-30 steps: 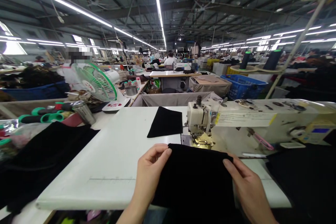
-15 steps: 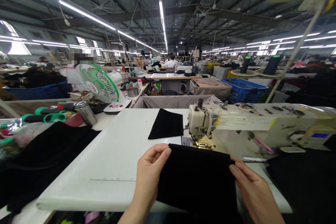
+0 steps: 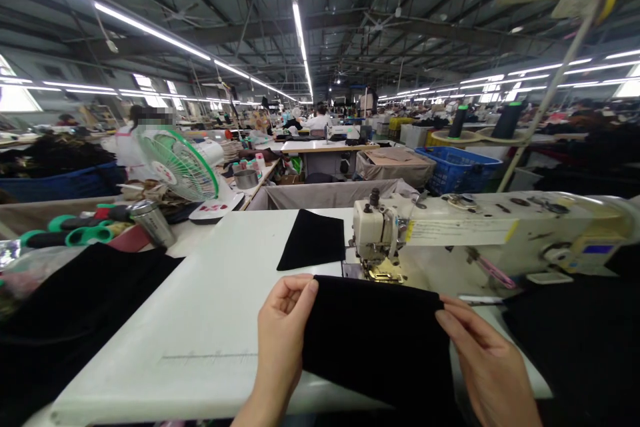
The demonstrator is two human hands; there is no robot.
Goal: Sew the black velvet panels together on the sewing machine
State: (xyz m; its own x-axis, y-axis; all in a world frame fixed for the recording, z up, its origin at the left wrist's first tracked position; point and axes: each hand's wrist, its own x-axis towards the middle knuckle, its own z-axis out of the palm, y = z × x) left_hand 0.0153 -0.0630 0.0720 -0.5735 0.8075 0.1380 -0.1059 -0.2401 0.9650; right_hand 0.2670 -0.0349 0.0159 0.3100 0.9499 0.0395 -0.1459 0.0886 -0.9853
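A black fabric piece [image 3: 377, 340] hangs between my two hands, its top edge stretched straight in front of the sewing machine [image 3: 380, 230]. My left hand [image 3: 285, 320] pinches its upper left corner between thumb and fingers. The upper right corner is pinched by my right hand [image 3: 483, 347]. Beyond the held cloth, a second black fabric piece [image 3: 313, 240] lies flat on the white table [image 3: 200, 307], its right edge by the machine's needle area. The lower part of the held fabric runs out of the bottom of the view.
More black fabric lies left [image 3: 85, 307] and right [image 3: 575, 340] of the table. A green-rimmed fan [image 3: 180, 163], a steel flask [image 3: 153, 221] and thread spools [image 3: 90, 233] stand at the left. Behind the machine is a blue basket [image 3: 457, 170]. A person [image 3: 133, 150] sits behind the fan.
The view has shifted slightly, so the surroundings sit a little further left. Both hands keep their pinch on the fabric piece, which stays stretched in nearly the same place.
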